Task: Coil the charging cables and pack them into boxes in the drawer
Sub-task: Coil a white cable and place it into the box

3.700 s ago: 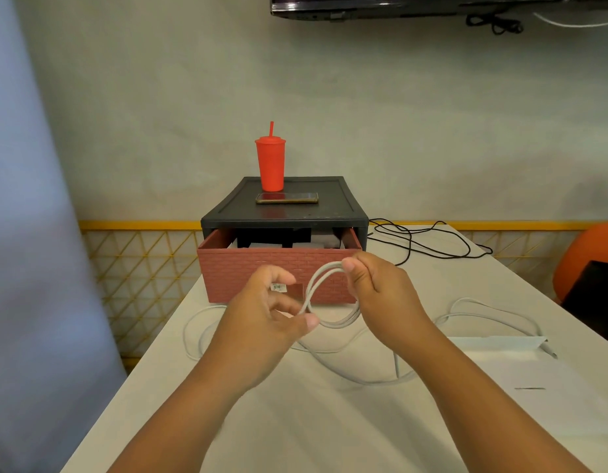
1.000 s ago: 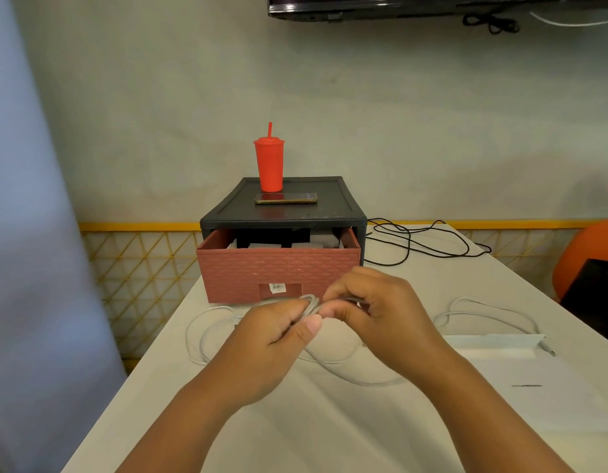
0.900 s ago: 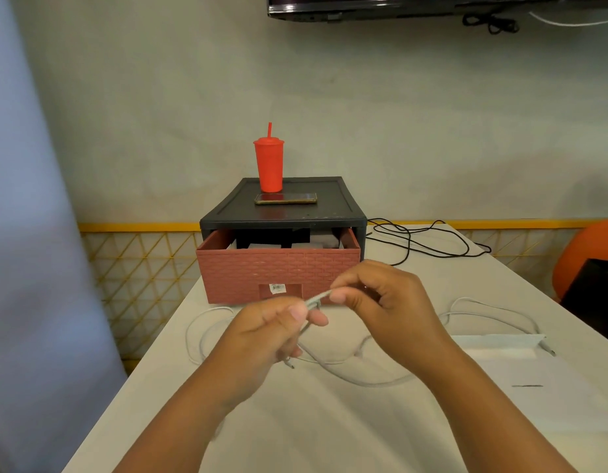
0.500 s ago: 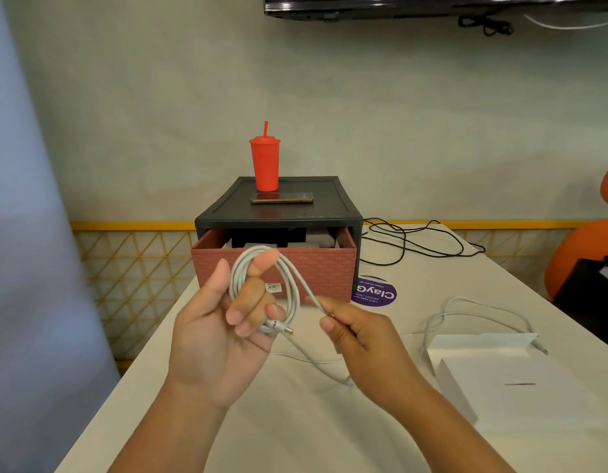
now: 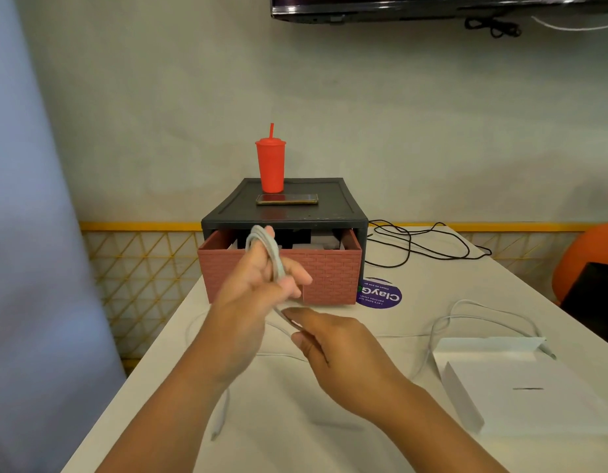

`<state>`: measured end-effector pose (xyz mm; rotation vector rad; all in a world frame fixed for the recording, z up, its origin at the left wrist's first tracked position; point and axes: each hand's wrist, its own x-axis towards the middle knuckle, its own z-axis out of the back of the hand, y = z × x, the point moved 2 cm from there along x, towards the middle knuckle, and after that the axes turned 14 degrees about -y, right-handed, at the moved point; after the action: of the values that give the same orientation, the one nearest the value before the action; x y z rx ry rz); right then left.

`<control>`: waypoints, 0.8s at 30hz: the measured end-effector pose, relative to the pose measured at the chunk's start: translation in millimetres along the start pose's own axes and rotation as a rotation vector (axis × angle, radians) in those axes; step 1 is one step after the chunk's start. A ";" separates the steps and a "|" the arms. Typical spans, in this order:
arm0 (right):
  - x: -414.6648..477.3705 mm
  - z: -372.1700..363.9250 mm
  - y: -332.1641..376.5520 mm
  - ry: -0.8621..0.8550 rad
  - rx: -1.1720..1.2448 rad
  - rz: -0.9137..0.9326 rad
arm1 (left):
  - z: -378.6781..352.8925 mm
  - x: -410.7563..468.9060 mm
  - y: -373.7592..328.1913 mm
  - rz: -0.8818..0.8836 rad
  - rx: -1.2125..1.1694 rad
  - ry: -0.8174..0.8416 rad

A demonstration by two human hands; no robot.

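Both hands are raised over a white table (image 5: 330,431), working one white charging cable (image 5: 265,249). Left hand (image 5: 258,288) is lifted in front of the drawer, its fingers curled, grasping several loops of the cable that are wound around them; the coil stands up above the knuckles. Right hand (image 5: 333,343) sits lower and just beside it, thumb and forefinger pinching the loose strand that runs down from the coil. More white cable lies slack on the table beneath the left forearm.

Behind the hands, a drawer (image 5: 330,271) with a reddish brick pattern is pulled partly out of a dark grey cabinet (image 5: 343,216). Pale boxes (image 5: 324,242) show inside it. On the cabinet top stand a red tumbler (image 5: 270,165) with a straw and, just in front of it, a phone (image 5: 287,199) lying flat.

To the right of the drawer, a round purple sticker (image 5: 379,297) on the table reads "ClayG", upside down from where I stand; its smaller lines are too small to read. A black cable (image 5: 418,247) lies tangled farther back. Near the right edge sits an open white box (image 5: 521,387), with a second white cable (image 5: 483,317) looping beside it.
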<state>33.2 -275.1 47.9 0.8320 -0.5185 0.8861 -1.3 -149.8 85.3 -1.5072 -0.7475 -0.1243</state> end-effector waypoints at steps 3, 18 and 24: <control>-6.6 3.5 -0.2 0.130 -0.098 -0.009 | -4.4 -6.5 11.5 -0.083 0.444 0.175; 4.8 54.0 -11.1 0.177 -0.058 -0.149 | -2.5 -19.8 43.8 0.067 0.590 0.457; 8.4 55.9 -14.8 0.098 0.004 -0.150 | 0.4 -21.1 38.7 0.188 0.383 0.304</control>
<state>46.6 -321.8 80.4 0.8158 -0.3642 0.7862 2.1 -153.2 41.5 -1.1508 -0.3579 -0.0622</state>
